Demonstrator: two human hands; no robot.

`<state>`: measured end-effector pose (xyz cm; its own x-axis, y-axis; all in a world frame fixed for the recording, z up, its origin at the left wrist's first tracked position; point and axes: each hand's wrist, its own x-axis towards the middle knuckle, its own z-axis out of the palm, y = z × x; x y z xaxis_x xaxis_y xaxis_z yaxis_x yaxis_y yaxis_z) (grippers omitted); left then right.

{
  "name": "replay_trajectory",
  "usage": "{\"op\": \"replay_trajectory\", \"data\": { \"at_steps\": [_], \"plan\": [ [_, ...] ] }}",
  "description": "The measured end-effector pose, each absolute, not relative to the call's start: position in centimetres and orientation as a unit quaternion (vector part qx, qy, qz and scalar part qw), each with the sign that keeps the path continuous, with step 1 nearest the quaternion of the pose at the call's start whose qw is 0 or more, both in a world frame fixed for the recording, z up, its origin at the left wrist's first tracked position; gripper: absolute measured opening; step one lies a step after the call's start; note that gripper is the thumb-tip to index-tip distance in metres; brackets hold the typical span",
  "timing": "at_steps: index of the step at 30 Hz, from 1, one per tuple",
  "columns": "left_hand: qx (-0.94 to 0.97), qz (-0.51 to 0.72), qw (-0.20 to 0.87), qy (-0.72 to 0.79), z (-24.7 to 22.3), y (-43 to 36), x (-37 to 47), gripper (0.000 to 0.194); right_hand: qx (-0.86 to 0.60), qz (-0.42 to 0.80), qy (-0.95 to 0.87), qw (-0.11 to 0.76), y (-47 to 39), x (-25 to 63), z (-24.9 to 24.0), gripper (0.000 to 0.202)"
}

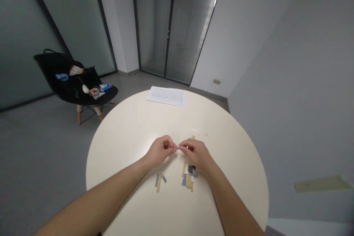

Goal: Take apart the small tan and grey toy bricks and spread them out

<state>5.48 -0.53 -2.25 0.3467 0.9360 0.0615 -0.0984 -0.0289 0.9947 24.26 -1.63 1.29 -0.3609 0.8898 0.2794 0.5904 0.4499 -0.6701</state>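
Note:
My left hand [163, 149] and my right hand [195, 151] meet above the middle of the round table [124, 132], fingertips pinched. Between them is a small greyish piece [178, 148], gripped from both sides; its exact kind is too small to tell. Below and left of the hands lie a few narrow strips, a yellowish strip [159, 183] among grey ones [164, 179]. Under my right hand and wrist is a loose cluster with a yellow piece [188, 181], a grey piece [184, 180] and a crumpled black bit [191, 169]. Part of that cluster is hidden by the hand.
A printed paper sheet [166, 96] lies at the table's far edge. Beyond my right hand are a white scrap [195, 131] and a tiny piece [207, 134]. A black chair [63, 88] with a bag and small items stands at the left; a wall [290, 99] rises at the right.

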Motion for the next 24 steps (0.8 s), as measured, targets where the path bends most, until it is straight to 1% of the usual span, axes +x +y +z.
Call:
{"op": "replay_trajectory", "data": {
  "at_steps": [5,11,17,24],
  "plan": [
    [0.583,0.432,0.563,0.396,-2.6,-0.3,5.5,0.019,-0.477,0.236,-0.785,0.318,-1.5,24.8,1.6,0.014],
    [0.590,0.427,0.555,0.403,-2.7,-0.3,5.4,0.014,-0.512,0.250,-0.751,0.333,-1.0,25.8,0.9,0.015],
    [0.600,0.420,0.539,0.416,-2.9,-0.3,5.4,0.014,-0.538,0.256,-0.725,0.346,-0.3,26.9,-0.2,0.016],
    [0.603,0.410,0.543,0.417,-2.8,-0.3,5.4,0.014,-0.574,0.231,-0.702,0.354,0.3,28.7,-0.3,0.020]
  ]
}}
